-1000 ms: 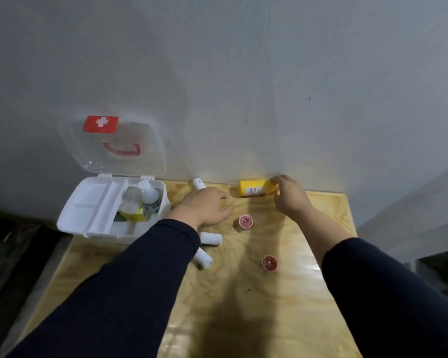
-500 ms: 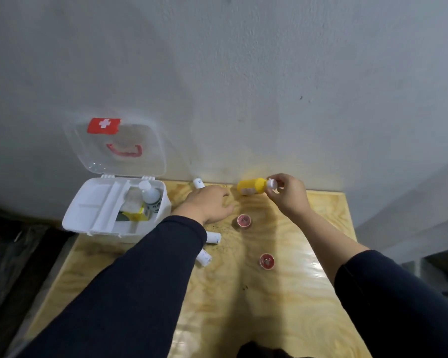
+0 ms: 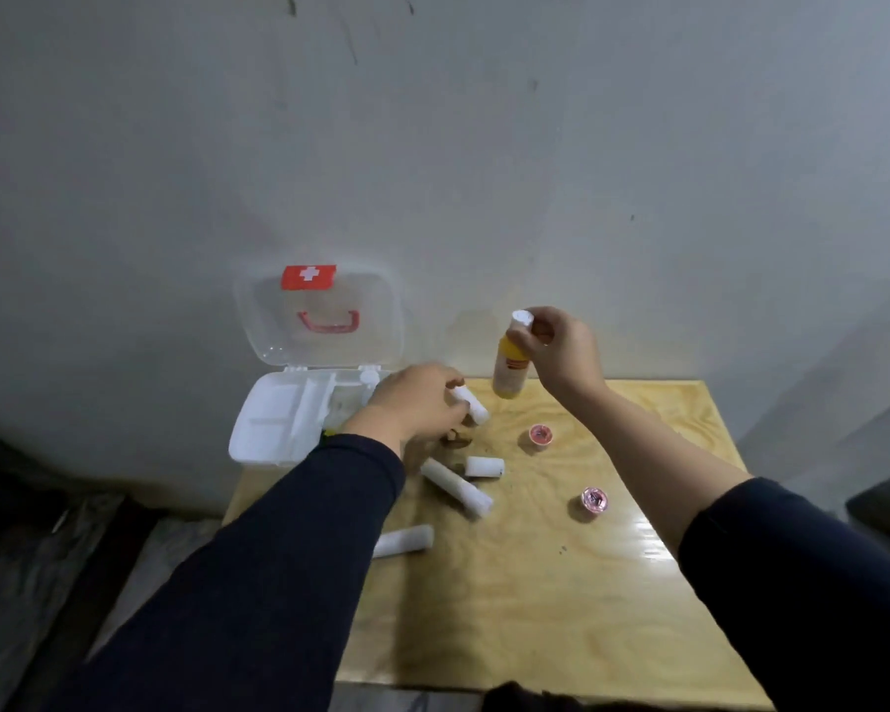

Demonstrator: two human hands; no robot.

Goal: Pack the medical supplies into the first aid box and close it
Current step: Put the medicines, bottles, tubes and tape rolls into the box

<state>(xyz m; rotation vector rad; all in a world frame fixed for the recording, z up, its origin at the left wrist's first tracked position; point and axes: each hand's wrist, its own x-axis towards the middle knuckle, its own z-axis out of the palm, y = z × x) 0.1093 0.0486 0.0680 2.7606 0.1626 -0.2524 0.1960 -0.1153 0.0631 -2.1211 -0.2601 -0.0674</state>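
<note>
The white first aid box [image 3: 273, 429] stands open at the table's far left, its clear lid [image 3: 325, 316] leaning on the wall. My left hand [image 3: 417, 403] grips a white gauze roll [image 3: 472, 405] just right of the box. My right hand [image 3: 561, 349] holds a yellow bottle [image 3: 509, 370] upright by its white cap, lifted above the table's back edge. Three more white rolls [image 3: 456, 485] [image 3: 484, 466] [image 3: 404, 541] lie on the wood. Two small pink-topped cups [image 3: 540, 436] [image 3: 594, 501] sit to the right of them.
The plywood table [image 3: 535, 608] butts against a grey wall. The box overhangs the table's left edge. Dark floor and clutter lie to the left. My sleeved forearms cross the table's front half.
My right hand has lifted the yellow bottle off the table and turned it upright. My left hand has picked up a gauze roll. The camera view has tilted down.
</note>
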